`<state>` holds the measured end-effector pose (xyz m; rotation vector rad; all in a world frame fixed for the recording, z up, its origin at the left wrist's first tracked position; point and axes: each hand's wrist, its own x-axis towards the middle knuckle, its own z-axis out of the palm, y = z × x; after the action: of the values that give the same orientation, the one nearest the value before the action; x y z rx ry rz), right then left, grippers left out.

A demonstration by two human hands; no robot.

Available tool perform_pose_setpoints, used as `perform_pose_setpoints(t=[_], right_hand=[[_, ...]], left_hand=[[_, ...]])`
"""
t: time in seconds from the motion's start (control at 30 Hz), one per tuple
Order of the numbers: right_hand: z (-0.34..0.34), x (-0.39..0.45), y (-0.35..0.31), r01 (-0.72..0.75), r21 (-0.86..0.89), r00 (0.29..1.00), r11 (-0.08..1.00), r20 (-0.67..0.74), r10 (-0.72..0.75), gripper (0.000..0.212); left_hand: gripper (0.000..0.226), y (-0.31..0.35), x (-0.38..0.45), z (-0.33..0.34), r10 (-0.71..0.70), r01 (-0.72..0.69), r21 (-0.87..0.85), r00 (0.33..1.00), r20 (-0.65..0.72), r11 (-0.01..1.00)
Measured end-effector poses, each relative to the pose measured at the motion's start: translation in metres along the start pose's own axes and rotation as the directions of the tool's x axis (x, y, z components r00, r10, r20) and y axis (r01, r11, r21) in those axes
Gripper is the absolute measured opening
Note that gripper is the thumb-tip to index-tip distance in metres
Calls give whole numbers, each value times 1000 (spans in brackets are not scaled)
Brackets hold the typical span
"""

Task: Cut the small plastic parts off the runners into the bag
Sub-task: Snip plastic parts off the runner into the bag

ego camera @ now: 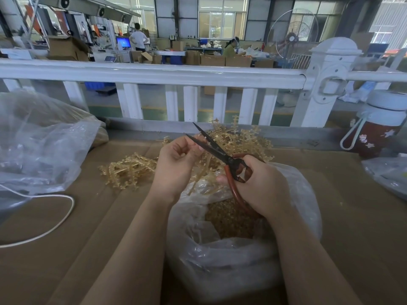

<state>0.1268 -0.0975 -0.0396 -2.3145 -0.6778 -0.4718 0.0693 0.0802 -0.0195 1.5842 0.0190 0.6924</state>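
A thin amber plastic runner (201,166) studded with small parts hangs above the open clear plastic bag (231,256) at the desk's near edge, which holds loose amber parts (231,219). The left hand (176,164) pinches the runner's top with curled fingers; the right hand (259,183) grips the red-handled black scissors (220,155), blades parted (tips pointing to the far edge). Heaps of amber runners (127,170) lie behind on the brown cardboard-covered desk (110,216). A crumpled clear bag (39,146) sits at the left edge, a red bottle (374,133) by the far right corner
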Motion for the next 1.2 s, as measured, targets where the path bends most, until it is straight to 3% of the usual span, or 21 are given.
perform_pose_setpoints(t=[0.7, 1.2], right_hand=[[0, 0, 0, -21, 53, 1000, 998, 20, 20, 74], [0, 1, 2, -13, -2, 1000, 1000, -15, 13, 68]], left_hand=[[10, 1, -2, 3, -22, 23, -118, 1000, 3, 993], [17, -1, -3, 6, 8, -8, 5, 999, 45, 1000]])
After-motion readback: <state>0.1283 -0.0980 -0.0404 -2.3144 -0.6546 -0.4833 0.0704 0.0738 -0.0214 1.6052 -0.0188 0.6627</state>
